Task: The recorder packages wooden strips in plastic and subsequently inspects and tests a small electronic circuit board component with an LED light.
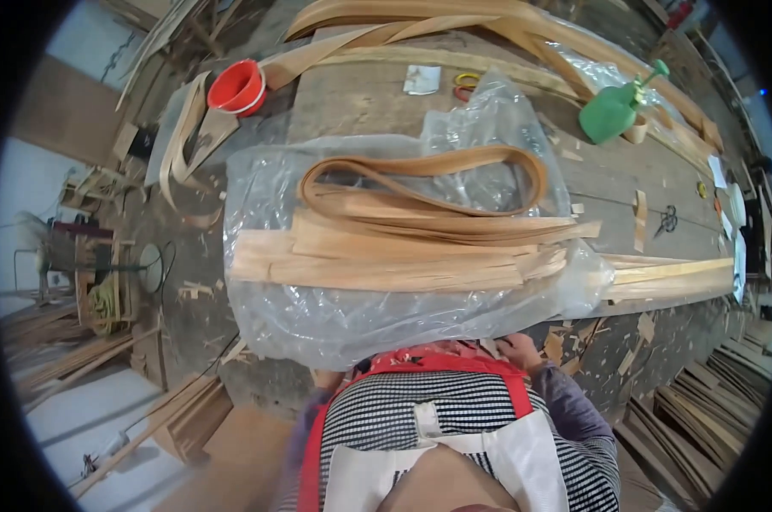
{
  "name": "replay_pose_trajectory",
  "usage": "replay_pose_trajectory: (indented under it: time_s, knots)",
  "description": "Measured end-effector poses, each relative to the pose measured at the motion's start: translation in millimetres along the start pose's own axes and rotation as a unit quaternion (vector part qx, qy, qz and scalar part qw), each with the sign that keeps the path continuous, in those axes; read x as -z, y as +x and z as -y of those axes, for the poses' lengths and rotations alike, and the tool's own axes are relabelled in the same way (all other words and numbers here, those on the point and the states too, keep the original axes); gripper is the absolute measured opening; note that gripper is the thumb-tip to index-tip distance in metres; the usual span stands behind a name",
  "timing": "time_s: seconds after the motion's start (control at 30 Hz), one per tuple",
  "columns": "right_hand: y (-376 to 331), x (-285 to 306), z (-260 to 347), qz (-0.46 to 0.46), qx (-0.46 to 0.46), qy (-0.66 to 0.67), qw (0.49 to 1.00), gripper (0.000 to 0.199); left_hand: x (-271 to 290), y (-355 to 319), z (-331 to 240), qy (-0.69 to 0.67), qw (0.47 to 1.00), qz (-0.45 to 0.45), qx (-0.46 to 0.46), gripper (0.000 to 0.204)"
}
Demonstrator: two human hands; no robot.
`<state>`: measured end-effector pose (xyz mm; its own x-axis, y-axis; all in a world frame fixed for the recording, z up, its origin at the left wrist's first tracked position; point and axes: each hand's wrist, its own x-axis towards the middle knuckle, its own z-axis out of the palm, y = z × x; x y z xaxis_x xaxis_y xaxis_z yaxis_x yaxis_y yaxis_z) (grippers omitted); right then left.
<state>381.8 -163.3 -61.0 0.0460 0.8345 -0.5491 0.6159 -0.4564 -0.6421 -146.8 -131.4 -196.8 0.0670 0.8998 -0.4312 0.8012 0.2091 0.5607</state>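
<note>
Wood strips [386,264] lie left-to-right across plastic sheet [266,316]; right hand [518,348] (grip unclear) at near edge.

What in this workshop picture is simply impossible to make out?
- Left hand: out of sight in the head view, behind the apron.
- Right hand: only part shows under the plastic sheet; its grip is unclear.
- Small dark tool on the workbench: too small to identify.
- Wood strips: right ends blurred by the fisheye rim.

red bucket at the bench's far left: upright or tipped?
Tipped. The red bucket lies on its side, its open mouth with pale rim facing sideways toward the wooden bench, not up.
</note>
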Motion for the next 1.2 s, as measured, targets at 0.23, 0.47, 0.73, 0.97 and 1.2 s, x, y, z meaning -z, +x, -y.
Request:
replay_pose_trajectory:
  time_s: [0.23,0.47,0.73,0.97,1.2]
  knots:
    - [-6.4,119.4,129.4,0.161,0.177,0.105,0.965,0.028,199.9,60.3,-291.0,-0.117,0.966,0.229,-0.031,0.031]
    - [152.9,181.0,226.4,-0.185,0.391,-0.065,0.899,0.024,186.8,64.9,-386.7,0.184,0.835,-0.113,-0.505,0.024]
    - [334.3,192.4,236.6,-0.287,0.367,-0.414,0.782,0.03,212.2,93.0,-427.7,0.085,0.821,-0.151,-0.545,0.033]
    - [246.1,171.5,248.3,-0.081,0.341,-0.56,0.75,0.01,196.0,216.0,-424.4,0.205,0.845,-0.172,-0.464,0.061]
    - [110.2,102.9,186.9,-0.045,0.402,-0.388,0.828,0.01,165.0,239.6,-385.9,0.392,0.713,-0.137,-0.565,0.047]
